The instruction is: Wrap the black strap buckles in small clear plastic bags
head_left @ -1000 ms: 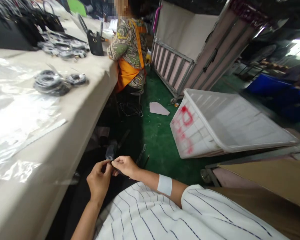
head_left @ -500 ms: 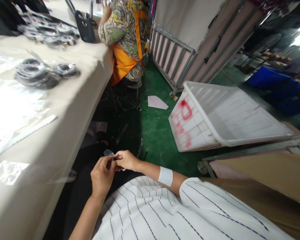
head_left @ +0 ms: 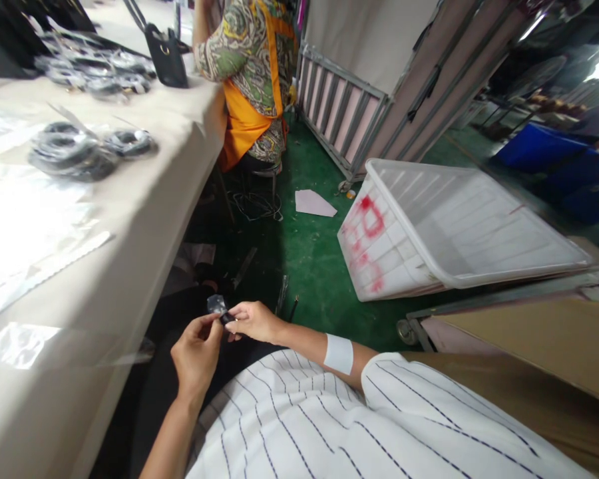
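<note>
Over my lap, my left hand [head_left: 197,352] and my right hand [head_left: 255,321] meet with pinched fingertips. Between them is a small black piece [head_left: 226,318], perhaps a strap end, gripped by my right thumb and fingers. A bit of clear plastic film [head_left: 217,304] sticks up just beyond my left fingertips. Whether my left fingers pinch the film or the black piece cannot be made out. To the left, coiled black straps in plastic wrap [head_left: 70,150] lie on the cloth-covered table [head_left: 144,199], with a smaller wrapped coil [head_left: 128,141] beside them.
A co-worker in an orange apron [head_left: 247,126] sits at the table's far end near a small black handbag [head_left: 166,56]. More wrapped coils [head_left: 94,70] lie there. A white plastic bin [head_left: 389,233] and a wheeled cart [head_left: 454,326] stand right. Cardboard [head_left: 315,203] lies on the green floor.
My hands have drawn slightly apart, the left moving left and down. The black piece and plastic film between them now show more clearly. The co-worker's raised hand has moved out of view.
</note>
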`<action>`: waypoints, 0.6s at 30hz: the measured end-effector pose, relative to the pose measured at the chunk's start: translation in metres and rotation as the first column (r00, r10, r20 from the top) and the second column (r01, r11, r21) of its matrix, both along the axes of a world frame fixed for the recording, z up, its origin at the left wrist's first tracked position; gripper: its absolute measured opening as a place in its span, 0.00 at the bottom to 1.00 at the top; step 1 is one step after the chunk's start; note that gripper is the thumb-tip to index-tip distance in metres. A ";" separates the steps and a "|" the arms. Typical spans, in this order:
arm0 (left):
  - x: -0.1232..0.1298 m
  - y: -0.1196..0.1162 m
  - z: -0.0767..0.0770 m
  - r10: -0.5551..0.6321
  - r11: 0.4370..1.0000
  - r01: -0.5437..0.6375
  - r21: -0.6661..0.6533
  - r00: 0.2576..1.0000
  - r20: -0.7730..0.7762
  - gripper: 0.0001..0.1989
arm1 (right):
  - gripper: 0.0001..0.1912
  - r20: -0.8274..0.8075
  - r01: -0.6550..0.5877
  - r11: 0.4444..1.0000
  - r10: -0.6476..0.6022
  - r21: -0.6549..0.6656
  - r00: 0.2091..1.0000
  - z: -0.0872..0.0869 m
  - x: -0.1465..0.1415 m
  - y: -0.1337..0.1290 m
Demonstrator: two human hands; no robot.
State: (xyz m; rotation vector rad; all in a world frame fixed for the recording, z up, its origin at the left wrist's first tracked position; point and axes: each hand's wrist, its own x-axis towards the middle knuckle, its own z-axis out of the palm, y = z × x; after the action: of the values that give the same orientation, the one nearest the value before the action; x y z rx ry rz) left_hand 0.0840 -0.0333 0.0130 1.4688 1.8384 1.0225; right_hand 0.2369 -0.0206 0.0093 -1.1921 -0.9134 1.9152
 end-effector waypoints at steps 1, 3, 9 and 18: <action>0.001 -0.001 0.003 -0.026 0.999 0.027 0.038 0.999 -0.043 0.15 | 0.12 0.026 0.056 0.998 -0.056 0.022 0.998 0.000 -0.005 0.002; 0.002 -0.001 0.009 -0.070 0.990 0.083 0.110 0.991 -0.113 0.13 | 0.18 0.061 0.152 0.986 -0.156 0.062 0.986 -0.001 -0.010 0.004; 0.003 0.000 0.011 -0.107 0.956 0.157 0.247 0.973 -0.205 0.10 | 0.24 -0.026 0.219 0.976 -0.219 0.013 0.975 -0.001 -0.008 0.000; 0.000 -0.002 0.005 -0.027 0.954 0.086 0.287 0.979 -0.204 0.10 | 0.24 -0.256 0.176 0.972 -0.213 -0.159 0.943 0.003 -0.007 -0.002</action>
State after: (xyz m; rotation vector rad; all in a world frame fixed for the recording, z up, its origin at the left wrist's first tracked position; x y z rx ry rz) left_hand 0.0839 -0.0349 0.0178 1.8483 1.8238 1.1992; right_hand 0.2297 -0.0231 0.0124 -1.0188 -0.5085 1.9404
